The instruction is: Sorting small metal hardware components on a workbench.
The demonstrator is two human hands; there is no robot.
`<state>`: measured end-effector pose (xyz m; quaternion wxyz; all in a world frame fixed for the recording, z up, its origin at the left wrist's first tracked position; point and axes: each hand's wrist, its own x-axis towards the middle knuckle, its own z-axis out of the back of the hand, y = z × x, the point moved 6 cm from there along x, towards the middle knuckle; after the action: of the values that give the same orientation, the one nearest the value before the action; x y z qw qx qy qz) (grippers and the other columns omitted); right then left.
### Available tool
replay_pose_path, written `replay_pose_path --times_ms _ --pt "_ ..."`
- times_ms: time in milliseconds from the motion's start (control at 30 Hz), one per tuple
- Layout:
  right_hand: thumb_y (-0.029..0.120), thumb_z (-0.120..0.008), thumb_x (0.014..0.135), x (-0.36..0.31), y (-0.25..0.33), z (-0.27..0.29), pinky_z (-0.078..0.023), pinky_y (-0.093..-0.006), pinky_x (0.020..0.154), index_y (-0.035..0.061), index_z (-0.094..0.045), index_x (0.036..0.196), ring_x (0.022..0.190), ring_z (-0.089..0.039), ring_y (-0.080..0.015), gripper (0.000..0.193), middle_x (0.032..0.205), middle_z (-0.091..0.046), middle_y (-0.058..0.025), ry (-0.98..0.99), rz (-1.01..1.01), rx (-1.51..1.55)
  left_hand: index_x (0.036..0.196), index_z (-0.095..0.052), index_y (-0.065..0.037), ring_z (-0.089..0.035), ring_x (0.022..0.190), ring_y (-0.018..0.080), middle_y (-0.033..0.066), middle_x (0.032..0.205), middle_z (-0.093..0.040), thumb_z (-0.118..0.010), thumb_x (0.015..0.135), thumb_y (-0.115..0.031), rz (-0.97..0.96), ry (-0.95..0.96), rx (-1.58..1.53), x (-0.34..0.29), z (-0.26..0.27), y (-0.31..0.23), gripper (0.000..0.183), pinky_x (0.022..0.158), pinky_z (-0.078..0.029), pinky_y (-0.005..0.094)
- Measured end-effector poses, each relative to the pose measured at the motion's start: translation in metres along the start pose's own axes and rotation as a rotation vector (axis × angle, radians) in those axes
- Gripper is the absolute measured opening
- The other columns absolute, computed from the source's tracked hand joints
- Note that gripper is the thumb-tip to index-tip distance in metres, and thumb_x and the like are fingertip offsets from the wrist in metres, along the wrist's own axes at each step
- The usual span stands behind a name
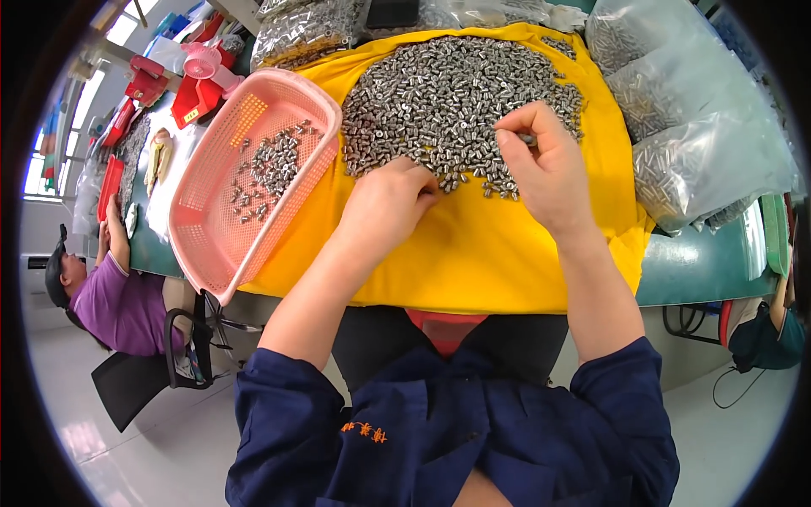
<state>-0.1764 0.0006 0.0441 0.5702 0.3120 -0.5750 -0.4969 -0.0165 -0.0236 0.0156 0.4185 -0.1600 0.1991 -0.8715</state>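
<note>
A large heap of small silvery cylindrical metal parts (pixel 456 93) is spread over a yellow cloth (pixel 439 262) in front of me. At the heap's near left edge is my left hand (pixel 380 203), its fingers curled down and closed; what lies under the fingertips is hidden. My right hand (pixel 545 169) is over the heap's right side, with thumb and forefinger pinched together. A bit of metal shows in the gap behind that pinch, but I cannot tell whether it is held. Left of the heap, a pink plastic basket (pixel 207 245) contains a smaller batch of similar parts (pixel 283 160).
Clear plastic bags of metal parts (pixel 676 160) line the right side, and more bags (pixel 304 34) stand at the back beside a dark phone (pixel 392 13). A pink fan (pixel 207 63) and red bins (pixel 194 101) are beyond the basket. A person in purple (pixel 127 304) sits at left.
</note>
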Motion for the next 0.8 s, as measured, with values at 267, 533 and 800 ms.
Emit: replay_pose_path --times_ms 267,533,800 --pt "0.004 -0.053 0.079 -0.001 0.0 -0.006 -0.037 -0.0194 0.047 0.0016 -0.052 0.084 0.054 -0.045 -0.0031 0.005 0.068 -0.054 -0.0012 0.037 0.036 -0.066 0.079 -0.061 -0.001 -0.059 0.068 0.0174 0.0061 0.07 -0.06 -0.057 0.079 -0.01 0.231 -0.022 -0.425 0.009 0.005 0.01 0.01 0.063 -0.047 0.0283" --pt "0.004 -0.051 0.079 -0.004 -0.007 -0.016 -0.045 -0.0225 0.057 0.001 -0.051 0.083 0.066 -0.054 -0.0066 0.005 0.075 -0.058 -0.0036 0.141 -0.08 0.023 0.095 -0.056 -0.002 -0.059 0.078 0.0148 0.0057 0.083 -0.06 -0.051 0.086 -0.009 0.367 0.142 -1.911 0.035 -0.034 0.009 0.012 0.07 -0.051 0.0283" --pt "0.005 -0.051 0.079 -0.003 -0.002 -0.014 -0.046 -0.0236 0.056 0.0012 -0.051 0.084 0.063 -0.058 -0.0117 0.006 0.072 -0.059 -0.0073 0.138 -0.052 -0.11 0.1 -0.056 -0.002 -0.06 0.078 0.0141 0.0065 0.085 -0.06 -0.051 0.086 -0.008 0.287 0.164 -1.866 0.032 -0.034 0.005 0.016 0.069 -0.052 0.0263"
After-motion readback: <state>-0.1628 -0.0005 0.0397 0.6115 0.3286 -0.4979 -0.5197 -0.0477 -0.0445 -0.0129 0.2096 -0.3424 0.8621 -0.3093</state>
